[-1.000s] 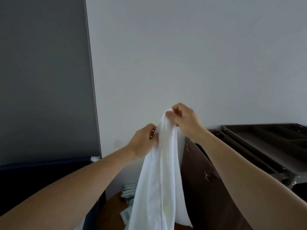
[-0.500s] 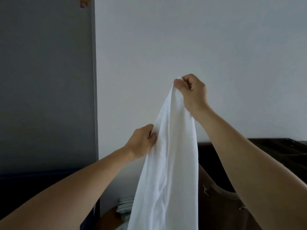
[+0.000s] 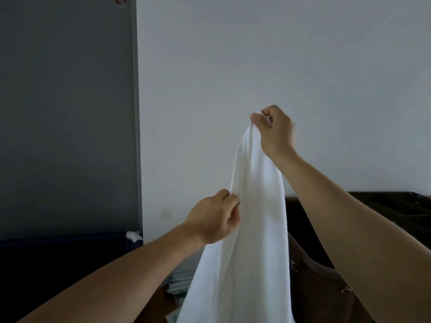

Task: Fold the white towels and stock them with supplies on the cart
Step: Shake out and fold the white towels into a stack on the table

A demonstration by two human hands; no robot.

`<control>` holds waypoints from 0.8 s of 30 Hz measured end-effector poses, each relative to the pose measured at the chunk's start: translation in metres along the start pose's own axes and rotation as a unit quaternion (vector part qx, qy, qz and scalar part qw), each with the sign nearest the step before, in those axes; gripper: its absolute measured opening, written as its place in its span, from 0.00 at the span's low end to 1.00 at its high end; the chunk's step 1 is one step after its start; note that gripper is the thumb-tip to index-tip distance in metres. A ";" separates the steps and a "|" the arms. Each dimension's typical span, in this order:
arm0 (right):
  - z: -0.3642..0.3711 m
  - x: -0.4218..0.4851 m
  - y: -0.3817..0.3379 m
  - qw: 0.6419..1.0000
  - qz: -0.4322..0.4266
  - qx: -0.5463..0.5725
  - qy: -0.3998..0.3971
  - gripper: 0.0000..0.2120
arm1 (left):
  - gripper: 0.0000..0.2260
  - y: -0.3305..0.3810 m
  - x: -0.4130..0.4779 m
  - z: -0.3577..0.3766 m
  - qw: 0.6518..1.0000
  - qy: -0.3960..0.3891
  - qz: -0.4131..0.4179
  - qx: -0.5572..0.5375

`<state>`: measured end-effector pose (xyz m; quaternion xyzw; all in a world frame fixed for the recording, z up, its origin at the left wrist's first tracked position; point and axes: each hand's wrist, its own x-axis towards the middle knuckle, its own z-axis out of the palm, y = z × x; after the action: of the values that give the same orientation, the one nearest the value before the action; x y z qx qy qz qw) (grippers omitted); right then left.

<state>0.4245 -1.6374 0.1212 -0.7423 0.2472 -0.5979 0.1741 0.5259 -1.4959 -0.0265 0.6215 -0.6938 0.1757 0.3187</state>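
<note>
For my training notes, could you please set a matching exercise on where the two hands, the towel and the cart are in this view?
Things: 1 right hand; 2 left hand; 3 white towel; 4 cart.
States: A hangs down between the arms; B pinches the towel's top; C stands dark at the right; D pinches the towel's left edge, lower down.
Pairs: 1-B; 2-D; 3-A; 4-C.

**Pale wall, grey panel, dim light**

A plain white wall (image 3: pixel 279 54) fills most of the view, lit softly and evenly. At its left edge a darker grey panel (image 3: pixel 65 101) meets it in a straight vertical line. Low on the left sits dark blue furniture (image 3: pixel 58 252). A strip of brown floor (image 3: pixel 163 301) shows below.
</note>
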 end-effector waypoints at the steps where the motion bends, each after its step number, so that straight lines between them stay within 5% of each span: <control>1: 0.001 -0.001 -0.001 1.000 -0.004 0.015 -0.006 0.15 | 0.13 0.002 0.001 0.004 0.999 -0.005 -0.034 -0.002; 5: 0.002 -0.005 -0.007 0.998 -0.024 0.056 -0.012 0.14 | 0.21 -0.006 0.011 0.017 0.974 -0.072 -0.209 0.043; 13: 0.009 -0.012 -0.013 0.996 -0.044 0.059 -0.045 0.15 | 0.25 -0.006 0.036 0.026 0.938 -0.028 -0.344 0.037; 19: -0.016 0.002 0.016 1.000 0.016 -0.008 0.008 0.17 | 0.12 -0.018 0.023 0.015 0.968 -0.007 -0.252 -0.002; 24: -0.028 0.008 0.030 0.998 0.048 -0.013 0.045 0.16 | 0.15 -0.034 0.000 0.008 0.980 -0.003 -0.187 -0.072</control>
<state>0.3934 -1.6653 0.1175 -0.7044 0.2976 -0.6182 0.1818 0.5575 -1.5071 -0.0376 0.7162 -0.5774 0.0610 0.3873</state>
